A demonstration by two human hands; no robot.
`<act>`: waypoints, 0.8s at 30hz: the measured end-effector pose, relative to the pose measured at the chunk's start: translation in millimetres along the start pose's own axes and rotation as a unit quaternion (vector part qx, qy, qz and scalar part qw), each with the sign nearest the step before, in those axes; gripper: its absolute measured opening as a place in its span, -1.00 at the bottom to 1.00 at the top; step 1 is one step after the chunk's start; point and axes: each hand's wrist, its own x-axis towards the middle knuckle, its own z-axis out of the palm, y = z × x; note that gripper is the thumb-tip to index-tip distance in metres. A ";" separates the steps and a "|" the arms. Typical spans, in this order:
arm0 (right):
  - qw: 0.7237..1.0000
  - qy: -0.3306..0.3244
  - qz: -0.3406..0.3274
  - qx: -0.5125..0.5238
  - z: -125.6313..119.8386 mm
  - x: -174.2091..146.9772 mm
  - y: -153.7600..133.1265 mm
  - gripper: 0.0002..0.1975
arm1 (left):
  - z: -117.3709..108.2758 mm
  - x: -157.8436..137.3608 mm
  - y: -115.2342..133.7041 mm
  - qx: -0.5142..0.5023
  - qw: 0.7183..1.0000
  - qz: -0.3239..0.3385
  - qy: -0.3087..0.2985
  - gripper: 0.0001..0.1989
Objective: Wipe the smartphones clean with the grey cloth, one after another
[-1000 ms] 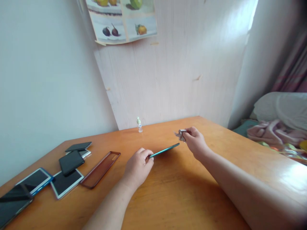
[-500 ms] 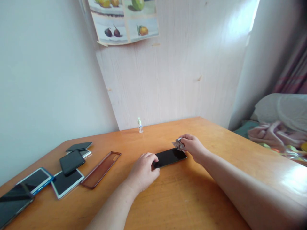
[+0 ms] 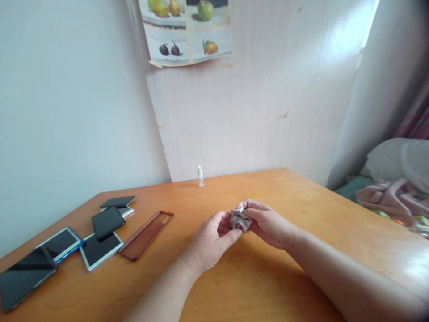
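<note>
My left hand (image 3: 214, 241) is closed just above the table, its thumb reaching along the near side of a crumpled grey cloth (image 3: 240, 221). My right hand (image 3: 266, 222) pinches that cloth from the right, and the two hands almost meet around it. The black smartphone is no longer seen lying on the table; cloth and fingers hide it, apparently held between the hands. Left of my hands lies an empty reddish-brown clear phone case (image 3: 147, 237).
Several phones and tablets lie at the left, among them a black phone (image 3: 107, 222), a white-framed tablet (image 3: 100, 251) and a dark tablet (image 3: 28, 277). A small spray bottle (image 3: 201, 177) stands at the table's (image 3: 268, 286) back edge. Bedding (image 3: 398, 197) is beyond the right side.
The phone has left the tabletop, where my left hand steadied it. My right hand has brought the cloth left and nearer, up against my left hand. The view has shifted slightly left.
</note>
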 end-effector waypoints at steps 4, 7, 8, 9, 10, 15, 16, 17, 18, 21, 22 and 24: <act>0.971 0.041 -0.092 -0.216 6.2 -2.5 13.7 -0.94 | 3.1 0.7 0.1 -0.069 0.996 -0.053 0.007 -0.76; 0.911 0.044 -0.188 -0.364 9.1 -7.1 11.0 -0.91 | 1.6 1.4 0.5 -0.115 0.990 -0.078 0.025 -0.72; 0.900 0.029 -0.200 -0.385 10.4 -9.3 7.9 -0.87 | 0.8 1.5 1.6 -0.125 0.988 -0.085 0.031 -0.70; 0.894 0.012 -0.204 -0.398 11.8 -11.5 4.6 -0.85 | -0.1 1.5 3.0 -0.133 0.986 -0.093 0.035 -0.68; 0.891 0.001 -0.202 -0.406 13.0 -13.5 1.7 -0.85 | -0.9 1.5 4.4 -0.138 0.985 -0.101 0.037 -0.65; 0.877 0.028 -0.197 -0.438 11.7 -14.6 -2.9 -0.90 | -6.2 2.4 4.6 -0.139 0.985 -0.106 0.003 -0.57; 0.875 0.044 -0.195 -0.440 9.2 -13.0 -3.0 -0.87 | -8.1 3.2 2.5 -0.118 0.988 -0.097 0.008 -0.59; 0.875 0.060 -0.189 -0.441 6.1 -11.1 -3.3 -0.84 | -10.2 4.0 -0.2 -0.084 0.993 -0.083 0.024 -0.62; 0.877 0.078 -0.181 -0.438 2.3 -9.0 -4.1 -0.81 | -12.5 4.8 -3.5 -0.037 0.996 -0.065 0.047 -0.66; 0.883 0.143 -0.139 -0.426 -10.5 -2.0 -8.2 -0.74 | -19.4 5.7 -14.4 0.131 0.986 -0.023 0.100 -0.59; 0.882 0.164 -0.121 -0.424 -14.7 0.3 -9.6 -0.72 | -21.1 5.5 -17.7 0.179 0.979 -0.018 0.098 -0.49; 0.878 0.192 -0.086 -0.430 -22.3 4.3 -11.5 -0.68 | -23.0 4.6 -22.9 0.249 0.966 -0.013 0.072 -0.33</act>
